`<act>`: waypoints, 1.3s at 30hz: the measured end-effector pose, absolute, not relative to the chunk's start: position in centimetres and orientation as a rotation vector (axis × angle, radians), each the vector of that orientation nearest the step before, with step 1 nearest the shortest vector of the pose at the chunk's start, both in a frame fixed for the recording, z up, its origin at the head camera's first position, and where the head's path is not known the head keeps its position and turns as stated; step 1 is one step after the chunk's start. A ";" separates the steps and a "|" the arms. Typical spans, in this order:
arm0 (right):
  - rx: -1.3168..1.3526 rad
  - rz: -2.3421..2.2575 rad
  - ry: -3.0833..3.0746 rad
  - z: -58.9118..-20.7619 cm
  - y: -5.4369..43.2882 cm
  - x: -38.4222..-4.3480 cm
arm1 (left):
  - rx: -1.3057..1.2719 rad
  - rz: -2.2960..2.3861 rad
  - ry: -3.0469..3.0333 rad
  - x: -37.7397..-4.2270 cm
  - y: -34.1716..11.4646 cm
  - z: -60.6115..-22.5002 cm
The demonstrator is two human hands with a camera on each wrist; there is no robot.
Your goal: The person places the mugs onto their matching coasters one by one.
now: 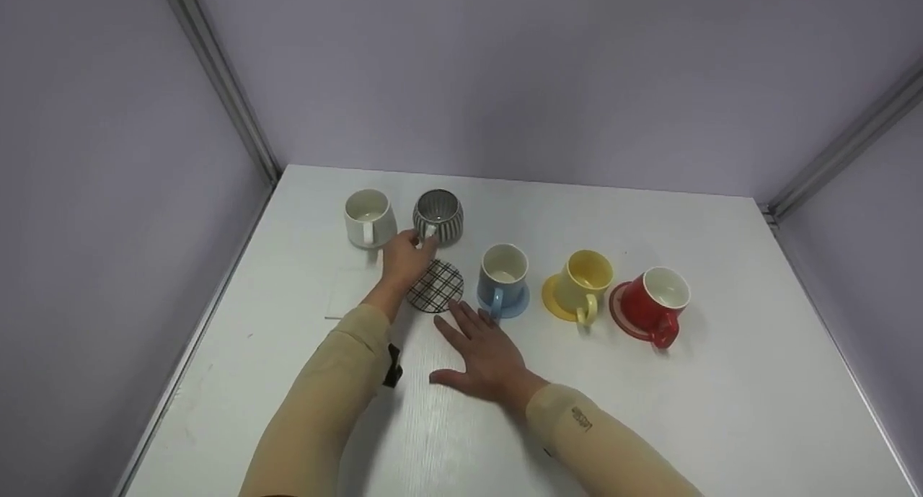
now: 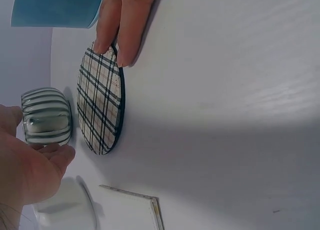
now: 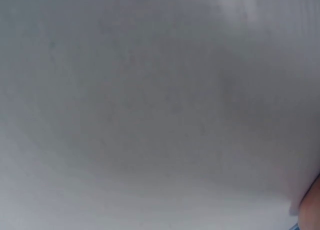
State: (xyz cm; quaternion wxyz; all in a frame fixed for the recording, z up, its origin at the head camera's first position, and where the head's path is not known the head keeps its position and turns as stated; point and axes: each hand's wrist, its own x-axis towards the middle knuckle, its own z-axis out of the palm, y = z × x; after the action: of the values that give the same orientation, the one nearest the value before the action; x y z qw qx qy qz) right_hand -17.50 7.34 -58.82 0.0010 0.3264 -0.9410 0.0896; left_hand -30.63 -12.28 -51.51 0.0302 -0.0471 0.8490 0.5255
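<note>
In the head view my left hand (image 1: pixel 407 259) reaches to a grey-and-white striped mug (image 1: pixel 448 229), its fingertips close by the mug's handle. The left wrist view shows that handle uncovered, with thumb and fingers apart on either side. In front of this mug lies a round plaid coaster (image 1: pixel 436 286). My right hand (image 1: pixel 487 356) is spread low over the table, two fingertips at the coaster's near edge. A white mug (image 1: pixel 371 219) stands left of the striped one.
A pale square coaster (image 1: pixel 350 293) lies left of the plaid one. To the right, a blue mug (image 1: pixel 502 280), a yellow mug (image 1: pixel 580 284) and a red mug (image 1: pixel 642 309) stand on coasters of matching colours. Walls enclose the white table (image 1: pixel 750 403) at the back and sides.
</note>
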 end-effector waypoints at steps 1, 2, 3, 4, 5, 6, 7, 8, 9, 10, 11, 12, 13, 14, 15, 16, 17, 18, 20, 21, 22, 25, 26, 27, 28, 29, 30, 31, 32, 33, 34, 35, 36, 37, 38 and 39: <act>1.028 0.283 -2.950 -58.7 7.2 -17.5 | -0.153 1.616 2.621 -30.7 -12.4 -51.5; 1.029 0.286 -2.950 -58.6 7.1 -17.6 | -0.160 1.609 2.625 -30.8 -12.4 -51.6; 1.030 0.285 -2.954 -58.6 7.0 -17.6 | -0.163 1.601 2.630 -30.9 -12.5 -51.6; 1.030 0.280 -2.954 -58.5 6.9 -17.6 | -0.162 1.592 2.636 -31.0 -12.5 -51.6; 1.030 0.280 -2.959 -58.5 6.8 -17.6 | -0.165 1.583 2.641 -31.0 -12.5 -51.6; 1.031 0.281 -2.960 -58.4 6.8 -17.6 | -0.170 1.576 2.646 -31.0 -12.5 -51.7; 1.031 0.283 -2.958 -58.4 6.7 -17.6 | -0.171 1.570 2.653 -31.0 -12.6 -51.7; 1.029 0.282 -2.961 -58.4 6.7 -17.6 | -0.170 1.570 2.657 -31.0 -12.6 -51.6; 1.028 0.281 -2.958 -58.5 6.6 -17.6 | -0.169 1.575 2.657 -31.0 -12.6 -51.6; 1.029 0.283 -2.953 -58.5 6.5 -17.6 | -0.170 1.581 2.655 -31.0 -12.6 -51.6; 1.029 0.291 -2.949 -58.5 6.5 -17.6 | -0.177 1.588 2.648 -30.9 -12.6 -51.5; 1.031 0.296 -2.944 -58.6 6.4 -17.5 | -0.185 1.595 2.639 -30.9 -12.6 -51.5; 1.034 0.301 -2.937 -58.6 6.3 -17.5 | -0.193 1.600 2.630 -30.9 -12.7 -51.5; 1.038 0.309 -2.929 -58.6 6.2 -17.5 | -0.204 1.603 2.624 -30.8 -12.7 -51.5; 1.044 0.313 -2.920 -58.7 6.1 -17.4 | -0.214 1.604 2.615 -30.8 -12.8 -51.5; 1.048 0.316 -2.912 -58.8 6.0 -17.4 | -0.226 1.603 2.609 -30.7 -12.9 -51.5; 1.052 0.320 -2.905 -58.8 5.9 -17.4 | -0.236 1.601 2.603 -30.7 -13.0 -51.5; 1.056 0.318 -2.897 -58.9 5.8 -17.4 | -0.243 1.597 2.602 -30.7 -13.1 -51.5; 1.059 0.315 -2.888 -59.0 5.7 -17.4 | -0.252 1.605 2.586 -30.6 -13.2 -51.5; 1.059 0.311 -2.885 -59.0 5.6 -17.4 | -0.256 1.611 2.575 -30.6 -13.3 -51.5; 1.059 0.308 -2.884 -59.1 5.5 -17.4 | -0.257 1.618 2.565 -30.6 -13.4 -51.5; 1.053 0.296 -2.892 -59.1 5.4 -17.4 | -0.262 1.636 2.537 -30.6 -13.6 -51.5; 1.054 0.296 -2.894 -59.1 5.3 -17.3 | -0.269 1.641 2.528 -30.6 -13.6 -51.5; 1.054 0.291 -2.899 -59.1 5.3 -17.3 | -0.271 1.637 2.524 -30.5 -13.7 -51.5; 1.054 0.285 -2.903 -59.1 5.2 -17.3 | -0.275 1.635 2.519 -30.6 -13.7 -51.5; 1.055 0.282 -2.906 -59.1 5.2 -17.2 | -0.283 1.635 2.509 -30.5 -13.8 -51.5; 1.057 0.275 -2.913 -59.0 5.1 -17.2 | -0.293 1.633 2.503 -30.6 -13.9 -51.6; 1.060 0.272 -2.917 -58.9 5.0 -17.2 | -0.303 1.633 2.495 -30.6 -13.9 -51.6; 1.062 0.270 -2.914 -58.9 5.0 -17.1 | -0.311 1.635 2.488 -30.6 -14.0 -51.6; 1.063 0.262 -2.915 -58.9 4.9 -17.1 | -0.321 1.633 2.487 -30.6 -14.0 -51.6; 1.065 0.256 -2.912 -59.0 4.8 -17.1 | -0.332 1.631 2.488 -30.6 -14.1 -51.6; 1.067 0.253 -2.911 -59.0 4.8 -17.1 | -0.341 1.634 2.487 -30.6 -14.1 -51.6; 1.069 0.252 -2.908 -59.0 4.7 -17.1 | -0.349 1.629 2.493 -30.6 -14.2 -51.6; 1.070 0.254 -2.904 -59.1 4.7 -17.1 | -0.355 1.625 2.498 -30.6 -14.2 -51.5; 1.071 0.256 -2.901 -59.1 4.7 -17.1 | -0.356 1.619 2.504 -30.6 -14.3 -51.5; 1.070 0.260 -2.901 -59.1 4.6 -17.1 | -0.362 1.616 2.506 -30.6 -14.3 -51.5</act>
State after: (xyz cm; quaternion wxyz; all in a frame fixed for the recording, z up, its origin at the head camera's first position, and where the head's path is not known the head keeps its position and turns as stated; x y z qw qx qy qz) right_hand -17.08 4.64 -59.13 0.0191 0.3449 -0.9347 0.0837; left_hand -30.60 -14.30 -51.50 0.0690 -0.1203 0.8323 0.5367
